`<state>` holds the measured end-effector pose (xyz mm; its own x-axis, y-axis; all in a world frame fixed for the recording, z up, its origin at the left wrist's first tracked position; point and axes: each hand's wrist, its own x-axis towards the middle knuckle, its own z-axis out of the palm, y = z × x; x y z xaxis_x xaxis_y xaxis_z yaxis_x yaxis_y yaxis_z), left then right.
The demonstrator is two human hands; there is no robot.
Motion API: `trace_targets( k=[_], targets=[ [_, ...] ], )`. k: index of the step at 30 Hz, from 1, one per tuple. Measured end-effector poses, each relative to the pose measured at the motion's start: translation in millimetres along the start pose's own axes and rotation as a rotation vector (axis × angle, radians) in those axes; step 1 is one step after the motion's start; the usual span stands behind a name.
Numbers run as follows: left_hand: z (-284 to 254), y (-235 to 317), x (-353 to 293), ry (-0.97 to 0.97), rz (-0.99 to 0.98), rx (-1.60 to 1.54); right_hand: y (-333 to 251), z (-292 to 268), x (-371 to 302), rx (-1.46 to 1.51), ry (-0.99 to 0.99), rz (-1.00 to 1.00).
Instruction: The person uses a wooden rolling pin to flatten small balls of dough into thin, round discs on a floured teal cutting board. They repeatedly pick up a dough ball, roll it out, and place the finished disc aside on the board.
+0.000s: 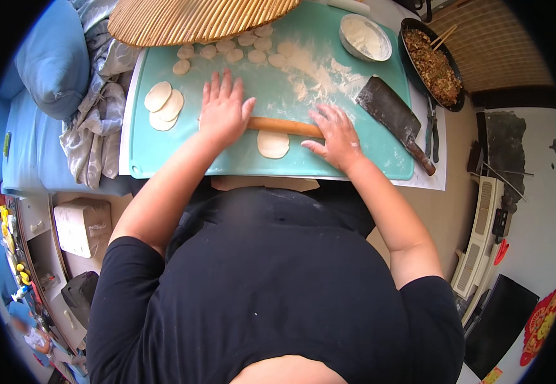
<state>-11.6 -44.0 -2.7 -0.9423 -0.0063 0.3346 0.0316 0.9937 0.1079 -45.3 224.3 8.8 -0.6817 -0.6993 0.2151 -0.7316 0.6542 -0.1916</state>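
Note:
A wooden rolling pin (284, 127) lies crosswise over the far edge of a flat, roundish dough wrapper (273, 146). My left hand (225, 110) rests palm down on the pin's left end, fingers stretched away from me and thumb apart. On its right end lies my right hand (337, 136), open too, with the fingers spread. Several rolled wrappers (164, 105) overlap to the left of my left hand. Beyond the hands, small flattened dough pieces (257, 56) sit on the floury green mat (348, 168).
A round, slatted straw-coloured tray (204, 20) covers the mat's far left. At far right are a bowl of flour (366, 37) and a dark pan (455, 102) of chopped filling with chopsticks (443, 37). A cleaver (390, 110) lies right of my right hand, beside a black-handled tool (432, 131).

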Motion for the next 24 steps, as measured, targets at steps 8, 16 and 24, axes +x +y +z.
trace_targets(
  k=[8, 16, 24],
  targets=[
    [-24, 46, -64, -0.341, 0.449, -0.271, 2, 10, -17, 0.124, 0.131, 0.131],
    [-19, 14, -15, -0.333, 0.756, -0.368, 16, -16, -38, 0.011, 0.039, 0.316],
    [-13, 0, -24, -0.246, 0.187, -0.161, -13, -5, -17, -0.025, -0.192, 0.088]
  ],
)
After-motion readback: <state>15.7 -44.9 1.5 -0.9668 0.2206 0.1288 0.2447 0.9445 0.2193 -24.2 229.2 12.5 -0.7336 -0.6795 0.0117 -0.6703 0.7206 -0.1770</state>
